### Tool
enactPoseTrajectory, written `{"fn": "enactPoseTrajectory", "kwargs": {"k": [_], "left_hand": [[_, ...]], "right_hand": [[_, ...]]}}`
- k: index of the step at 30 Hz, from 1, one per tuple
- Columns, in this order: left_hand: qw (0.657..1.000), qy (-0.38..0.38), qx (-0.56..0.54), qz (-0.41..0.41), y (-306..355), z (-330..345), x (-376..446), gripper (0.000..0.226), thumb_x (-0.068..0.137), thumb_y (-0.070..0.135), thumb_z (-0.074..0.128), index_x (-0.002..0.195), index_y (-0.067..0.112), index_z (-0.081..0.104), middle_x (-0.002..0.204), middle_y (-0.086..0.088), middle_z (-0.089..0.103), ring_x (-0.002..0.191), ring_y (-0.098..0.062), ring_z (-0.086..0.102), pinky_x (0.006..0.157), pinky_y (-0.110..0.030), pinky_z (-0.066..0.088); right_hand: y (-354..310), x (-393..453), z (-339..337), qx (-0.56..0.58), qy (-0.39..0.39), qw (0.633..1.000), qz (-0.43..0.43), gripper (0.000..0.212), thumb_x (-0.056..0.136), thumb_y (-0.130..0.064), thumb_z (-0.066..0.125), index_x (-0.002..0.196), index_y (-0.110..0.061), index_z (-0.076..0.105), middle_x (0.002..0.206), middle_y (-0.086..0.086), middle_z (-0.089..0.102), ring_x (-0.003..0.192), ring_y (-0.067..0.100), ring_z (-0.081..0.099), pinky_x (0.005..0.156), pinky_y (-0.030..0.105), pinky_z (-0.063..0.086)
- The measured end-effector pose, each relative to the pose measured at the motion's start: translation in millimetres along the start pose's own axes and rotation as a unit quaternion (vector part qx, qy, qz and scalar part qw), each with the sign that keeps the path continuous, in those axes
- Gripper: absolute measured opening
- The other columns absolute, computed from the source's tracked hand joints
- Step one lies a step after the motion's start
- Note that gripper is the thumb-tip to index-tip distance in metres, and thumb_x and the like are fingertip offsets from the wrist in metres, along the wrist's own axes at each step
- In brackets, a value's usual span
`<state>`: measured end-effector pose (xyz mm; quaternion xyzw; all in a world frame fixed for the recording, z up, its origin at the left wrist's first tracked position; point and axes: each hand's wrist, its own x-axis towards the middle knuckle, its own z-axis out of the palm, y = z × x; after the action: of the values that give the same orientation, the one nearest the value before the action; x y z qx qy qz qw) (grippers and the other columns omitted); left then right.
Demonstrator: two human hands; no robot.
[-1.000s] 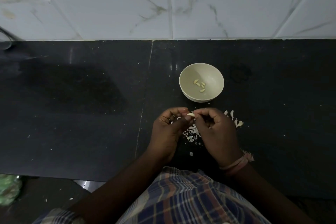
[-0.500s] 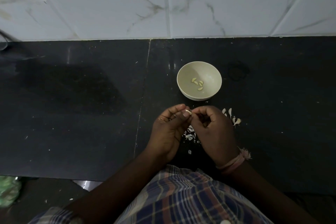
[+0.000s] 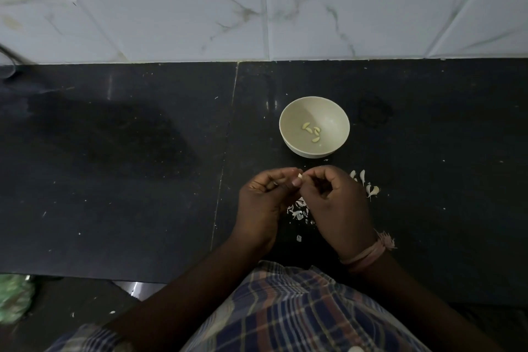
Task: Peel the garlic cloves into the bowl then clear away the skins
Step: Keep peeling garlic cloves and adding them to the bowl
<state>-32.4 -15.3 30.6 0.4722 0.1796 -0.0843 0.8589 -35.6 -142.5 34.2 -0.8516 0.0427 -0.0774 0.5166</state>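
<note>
Curled left hand [image 3: 264,203] and right hand [image 3: 335,203] pinch one small white garlic clove [image 3: 299,176], apparently part-peeled; round cream bowl [image 3: 288,118] holds four peeled cloves [image 3: 311,131].

Your left hand [image 3: 261,203] and right hand [image 3: 337,203] meet fingertip to fingertip, fingers curled, forearms angled inward.

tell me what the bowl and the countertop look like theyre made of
Bowl: likely plastic or melamine; matte cream, thin even rim, no glaze shine. Countertop: probably polished black stone, perhaps granite; dark, faintly reflective, with a straight seam between slabs.
</note>
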Motion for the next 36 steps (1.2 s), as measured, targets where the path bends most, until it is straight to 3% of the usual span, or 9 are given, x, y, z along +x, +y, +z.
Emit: {"fn": "enactPoseTrajectory", "kwargs": {"k": [7,10,13,19,26,29,36], "left_hand": [[1.000,0.004,-0.006,0.003,4,2,-2,0.018,0.077,-0.003,0.073,0.093,0.004,0.075,0.100,-0.020,0.076,0.093,-0.027,0.074,0.084,-0.034,0.061],[1.000,0.002,0.020,0.008,5,0,-3,0.019,0.082,-0.006,0.072,0.089,0.010,0.079,0.102,-0.021,0.076,0.096,-0.030,0.074,0.091,-0.040,0.059],[0.999,-0.005,0.036,0.011,6,1,-3,0.020,0.085,-0.007,0.071,0.089,0.010,0.080,0.098,-0.021,0.076,0.091,-0.028,0.075,0.084,-0.036,0.061],[0.999,-0.012,0.050,0.012,7,-2,-3,0.016,0.085,-0.004,0.071,0.098,0.004,0.077,0.102,-0.023,0.076,0.094,-0.032,0.074,0.086,-0.036,0.061],[0.998,-0.021,-0.045,-0.028,5,0,1,0.018,0.088,-0.010,0.063,0.102,-0.001,0.070,0.101,-0.020,0.075,0.097,-0.028,0.074,0.085,-0.032,0.061],[0.996,-0.032,-0.068,-0.045,5,-1,1,0.022,0.084,-0.004,0.066,0.106,-0.003,0.069,0.102,-0.020,0.075,0.097,-0.027,0.074,0.083,-0.029,0.060],[0.999,-0.013,-0.042,-0.028,1,-5,6,0.024,0.078,-0.003,0.071,0.101,0.001,0.072,0.105,-0.023,0.074,0.099,-0.031,0.073,0.085,-0.035,0.061]], "right_hand": [[-7,3,2,0.056,-0.021,0.994,0.090,0.006,0.086,-0.024,0.077,0.083,-0.022,0.071,0.072,-0.002,0.071,0.065,0.013,0.067,0.064,0.034,0.056],[-6,4,1,0.069,-0.043,0.991,0.104,0.007,0.086,-0.024,0.077,0.082,-0.021,0.071,0.071,0.003,0.071,0.064,0.022,0.068,0.064,0.040,0.056],[-4,6,-1,0.076,-0.050,0.991,0.103,0.008,0.085,-0.023,0.077,0.081,-0.021,0.071,0.071,0.005,0.071,0.065,0.028,0.068,0.063,0.043,0.057],[-7,7,-2,0.077,-0.060,0.988,0.119,0.007,0.085,-0.022,0.076,0.080,-0.019,0.071,0.069,0.002,0.071,0.062,0.021,0.067,0.058,0.032,0.054],[-14,10,-5,0.164,-0.068,0.969,0.172,0.014,0.093,-0.013,0.066,0.086,-0.002,0.069,0.066,0.013,0.070,0.047,0.018,0.059,0.046,0.022,0.045],[-14,10,-4,0.148,-0.067,0.972,0.171,0.015,0.093,-0.015,0.066,0.087,-0.002,0.069,0.060,0.008,0.066,0.045,0.015,0.056,0.044,0.019,0.042],[-15,8,-4,0.178,-0.072,0.966,0.174,0.012,0.096,-0.016,0.064,0.093,-0.009,0.073,0.076,0.011,0.074,0.061,0.026,0.072,0.058,0.029,0.055]]}}
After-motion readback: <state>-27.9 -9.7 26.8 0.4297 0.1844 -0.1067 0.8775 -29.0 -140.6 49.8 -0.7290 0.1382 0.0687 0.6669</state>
